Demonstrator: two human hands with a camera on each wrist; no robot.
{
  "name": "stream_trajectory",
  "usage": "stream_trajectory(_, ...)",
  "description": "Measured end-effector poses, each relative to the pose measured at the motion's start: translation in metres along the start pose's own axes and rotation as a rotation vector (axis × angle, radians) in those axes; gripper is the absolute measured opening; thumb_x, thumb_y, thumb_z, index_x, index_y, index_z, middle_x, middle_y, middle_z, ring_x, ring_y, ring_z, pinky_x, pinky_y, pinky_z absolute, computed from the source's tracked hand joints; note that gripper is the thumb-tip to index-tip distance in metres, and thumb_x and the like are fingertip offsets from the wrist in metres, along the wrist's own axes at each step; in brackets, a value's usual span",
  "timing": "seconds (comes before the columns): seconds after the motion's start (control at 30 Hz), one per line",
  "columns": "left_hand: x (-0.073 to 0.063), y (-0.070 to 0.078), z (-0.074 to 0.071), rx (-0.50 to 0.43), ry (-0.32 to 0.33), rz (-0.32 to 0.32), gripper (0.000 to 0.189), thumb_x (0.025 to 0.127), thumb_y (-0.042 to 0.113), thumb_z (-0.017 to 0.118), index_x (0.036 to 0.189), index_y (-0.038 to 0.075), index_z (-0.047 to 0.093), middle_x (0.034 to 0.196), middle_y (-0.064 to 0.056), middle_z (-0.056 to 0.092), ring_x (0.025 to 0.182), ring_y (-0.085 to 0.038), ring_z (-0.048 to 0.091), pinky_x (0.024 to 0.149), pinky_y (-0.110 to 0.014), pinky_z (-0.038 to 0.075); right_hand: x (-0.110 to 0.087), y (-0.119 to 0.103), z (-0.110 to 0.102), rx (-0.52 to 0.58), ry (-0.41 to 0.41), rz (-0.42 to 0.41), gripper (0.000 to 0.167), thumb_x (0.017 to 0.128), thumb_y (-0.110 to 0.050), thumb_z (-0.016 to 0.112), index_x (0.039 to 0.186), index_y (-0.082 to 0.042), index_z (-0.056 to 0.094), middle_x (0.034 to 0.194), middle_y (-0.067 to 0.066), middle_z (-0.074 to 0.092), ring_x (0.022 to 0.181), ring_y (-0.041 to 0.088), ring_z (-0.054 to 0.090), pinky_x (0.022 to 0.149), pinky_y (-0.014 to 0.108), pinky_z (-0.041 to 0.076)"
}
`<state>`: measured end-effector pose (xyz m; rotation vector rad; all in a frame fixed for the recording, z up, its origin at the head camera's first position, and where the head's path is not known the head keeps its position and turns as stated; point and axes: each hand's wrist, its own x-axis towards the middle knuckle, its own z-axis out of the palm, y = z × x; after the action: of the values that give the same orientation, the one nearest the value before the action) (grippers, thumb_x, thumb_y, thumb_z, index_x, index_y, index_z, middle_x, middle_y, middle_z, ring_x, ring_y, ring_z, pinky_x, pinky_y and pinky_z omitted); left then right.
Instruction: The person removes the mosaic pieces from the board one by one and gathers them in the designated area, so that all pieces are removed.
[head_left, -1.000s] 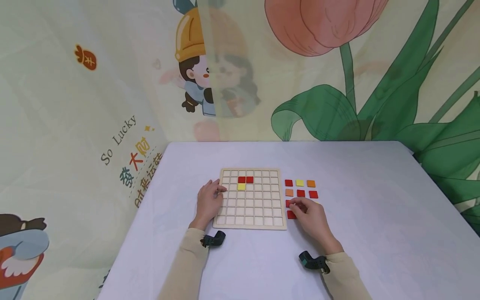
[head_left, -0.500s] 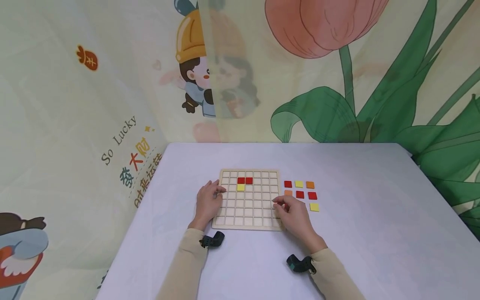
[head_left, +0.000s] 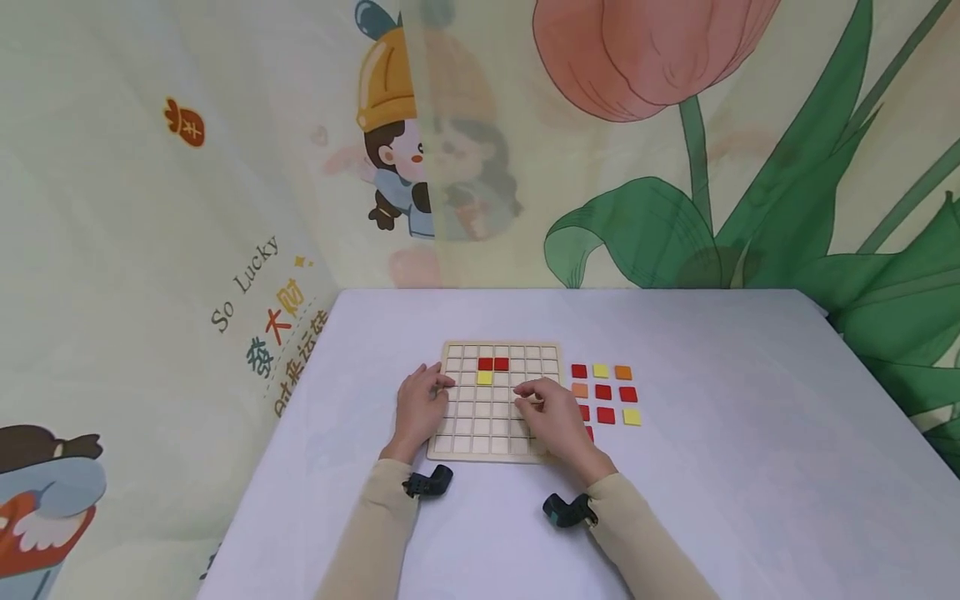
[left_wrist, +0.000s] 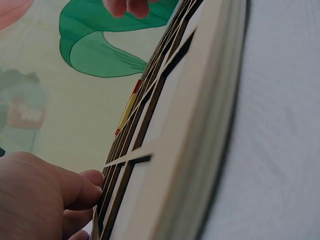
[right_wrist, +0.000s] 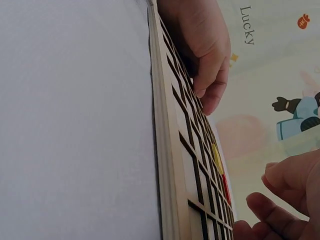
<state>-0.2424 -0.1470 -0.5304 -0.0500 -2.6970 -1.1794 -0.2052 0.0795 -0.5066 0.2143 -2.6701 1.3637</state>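
Observation:
A square wooden grid board (head_left: 472, 429) lies on the table; two red tiles (head_left: 493, 364) and a yellow tile (head_left: 485, 378) sit in its upper cells. My left hand (head_left: 420, 408) rests at the board's left edge, with relaxed fingers bent over the rim. Above the board's right half hovers my right hand (head_left: 555, 417), palm down. Its fingertips (right_wrist: 257, 200) point left, and the right wrist view shows a gap between thumb and forefinger, with no tile visible there. Part of the board's lower right corner is hidden under this hand.
Right of the board, red, yellow and orange loose tiles (head_left: 603, 392) lie in rows; my right hand partly covers the nearest left ones. A white cloth covers the table (head_left: 750, 433). A printed curtain (head_left: 480, 267) hangs behind it.
My right hand has moved left from the loose tiles to over the board, uncovering several red tiles and a yellow one. The left hand has stayed at the board's edge.

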Motion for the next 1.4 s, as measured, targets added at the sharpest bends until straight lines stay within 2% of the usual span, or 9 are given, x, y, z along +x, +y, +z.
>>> stream_trajectory(0.2,0.000,-0.001,0.001,-0.010,-0.009,-0.003,0.017,0.091,0.003,0.058,0.099,0.010,0.070,0.145,-0.012,0.050,0.144,-0.032,0.029,0.121,-0.047,0.014,0.009,-0.004,0.012,0.010,-0.024,0.010,0.018,0.092,-0.017,0.066,0.109,-0.014,0.070,0.108,-0.002,0.064,0.084,0.016,0.057,0.072,0.027,0.054)
stream_trajectory(0.6,-0.001,-0.002,0.000,0.000,-0.005,-0.006,0.016,0.090,0.003,0.058,0.098,0.010,0.070,0.145,-0.012,0.051,0.144,-0.032,0.030,0.121,-0.047,0.014,0.035,-0.006,0.026,0.022,-0.021,0.078,0.019,0.092,-0.016,0.066,0.110,-0.012,0.071,0.103,0.000,0.066,0.090,0.018,0.055,0.079,0.031,0.052)
stream_trajectory(0.8,-0.001,-0.001,0.001,0.010,-0.005,-0.007,0.015,0.090,0.003,0.058,0.097,0.010,0.070,0.144,-0.012,0.051,0.143,-0.032,0.030,0.121,-0.047,0.015,0.045,-0.005,0.034,-0.047,-0.055,0.035,0.025,0.092,-0.017,0.065,0.115,-0.010,0.070,0.104,0.003,0.066,0.090,0.018,0.056,0.080,0.033,0.053)
stream_trajectory(0.97,-0.001,0.000,0.001,0.006,-0.015,-0.010,0.015,0.091,0.004,0.058,0.097,0.011,0.070,0.144,-0.012,0.051,0.143,-0.032,0.030,0.121,-0.046,0.015,0.050,-0.006,0.039,-0.120,-0.069,0.037,0.028,0.090,-0.018,0.066,0.116,-0.009,0.070,0.105,0.003,0.064,0.095,0.020,0.056,0.084,0.034,0.052)
stream_trajectory(1.03,0.000,0.000,0.000,0.006,-0.009,0.002,0.016,0.090,0.003,0.059,0.097,0.010,0.071,0.143,-0.013,0.052,0.143,-0.033,0.031,0.120,-0.048,0.015,0.051,-0.006,0.041,-0.142,-0.068,0.035,0.027,0.089,-0.018,0.066,0.114,-0.010,0.071,0.103,0.003,0.062,0.093,0.020,0.055,0.082,0.034,0.051)
stream_trajectory(1.2,0.001,0.000,-0.001,0.008,0.010,0.033,0.017,0.089,0.002,0.059,0.097,0.010,0.071,0.141,-0.015,0.053,0.141,-0.035,0.033,0.119,-0.051,0.017,0.054,-0.006,0.044,-0.165,-0.047,0.028,0.023,0.089,-0.018,0.066,0.111,-0.011,0.072,0.096,0.001,0.058,0.086,0.019,0.052,0.076,0.033,0.047)
stream_trajectory(1.4,0.002,0.000,0.000,0.017,0.007,0.027,0.016,0.090,0.003,0.059,0.096,0.011,0.071,0.142,-0.014,0.053,0.142,-0.033,0.033,0.120,-0.048,0.016,0.055,-0.004,0.050,-0.170,-0.005,0.051,0.022,0.087,-0.020,0.070,0.108,-0.013,0.073,0.096,0.000,0.058,0.088,0.019,0.052,0.078,0.034,0.045)
